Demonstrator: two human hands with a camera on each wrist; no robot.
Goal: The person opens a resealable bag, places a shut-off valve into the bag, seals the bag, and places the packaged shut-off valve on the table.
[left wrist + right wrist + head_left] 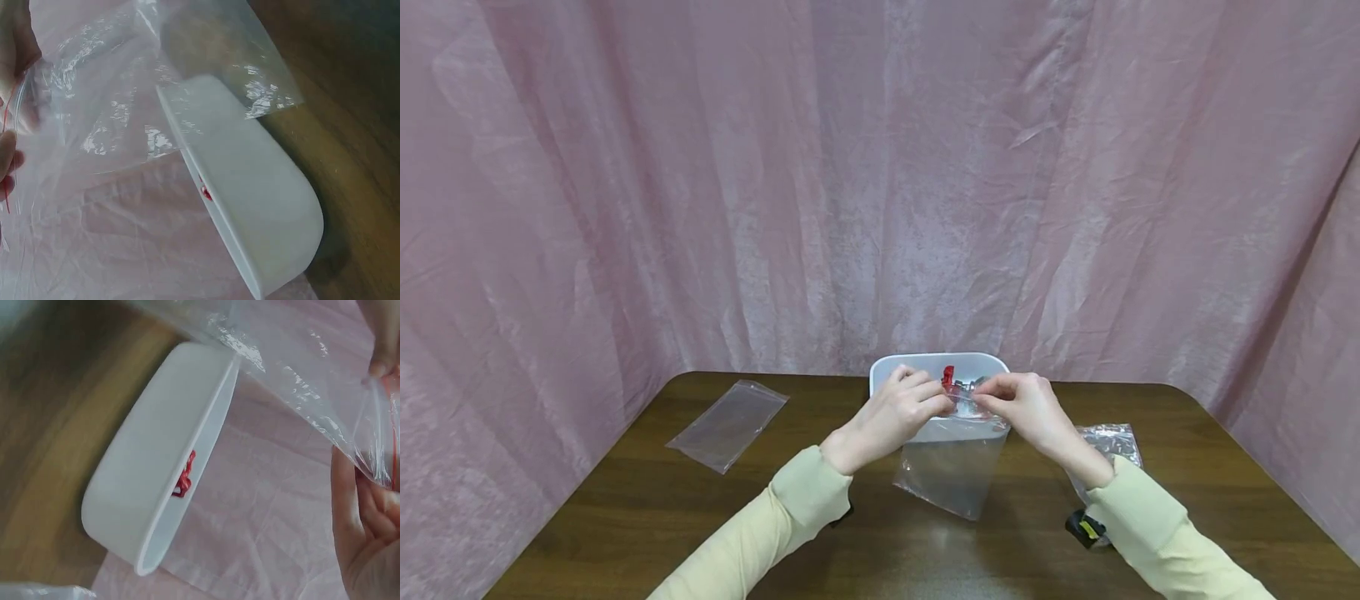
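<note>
A clear zip bag (951, 477) hangs in front of the white bin (887, 364), held by its top edge in both hands. My left hand (912, 406) pinches the left part of this edge, and my right hand (1022, 408) pinches the right part between thumb and fingers. A red line runs along the zip strip (394, 434) in the right wrist view. No contents show inside the bag (125, 106). Within the bin are a red thing (948, 377) and some shiny clear or metallic pieces, partly hidden by the fingers and bag.
Flat on the brown table (685, 517) at the left lies another clear bag (730, 427). A crinkled clear bag (1112, 440) lies at the right, partly behind the right forearm. A black thing with a yellow patch (1086, 527) shows beside the right sleeve. Pink curtain (850, 208) hangs behind the table.
</note>
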